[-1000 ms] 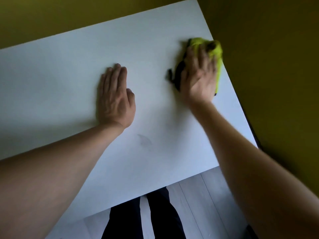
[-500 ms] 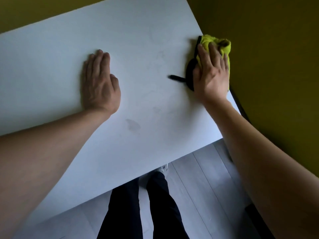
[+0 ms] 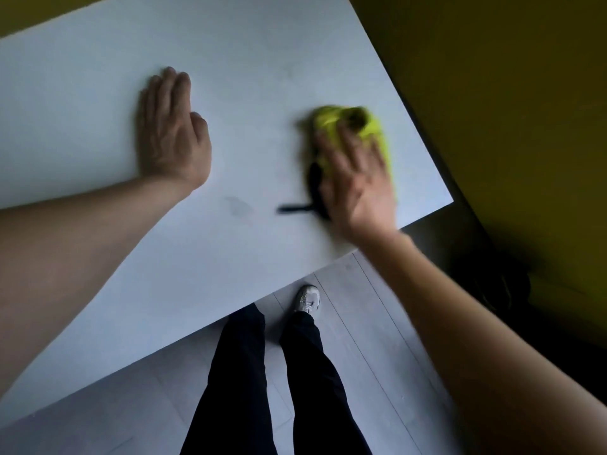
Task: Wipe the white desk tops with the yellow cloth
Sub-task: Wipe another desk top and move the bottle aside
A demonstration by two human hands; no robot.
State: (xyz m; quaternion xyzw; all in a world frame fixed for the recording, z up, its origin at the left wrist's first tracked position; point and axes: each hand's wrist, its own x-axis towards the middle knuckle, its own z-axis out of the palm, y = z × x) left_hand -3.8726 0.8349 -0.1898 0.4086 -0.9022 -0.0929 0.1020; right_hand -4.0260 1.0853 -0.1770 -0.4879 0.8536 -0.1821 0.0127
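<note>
The white desk top fills the upper left of the head view. My right hand presses flat on the bunched yellow cloth near the desk's right corner, fingers straight; hand and cloth are motion-blurred. A black edge and strap of the cloth stick out to the left under my palm. My left hand rests flat on the desk, fingers together, well left of the cloth. A faint grey smudge marks the desk between my hands.
A dark yellow wall runs close along the desk's right edge. Below the near desk edge lie grey floorboards, my dark trouser legs and a white shoe. A dark object sits on the floor by the wall.
My right hand has dragged the cloth from the desk's right edge back toward me and inward. My left hand stays planted. The view has tilted down, showing more floor.
</note>
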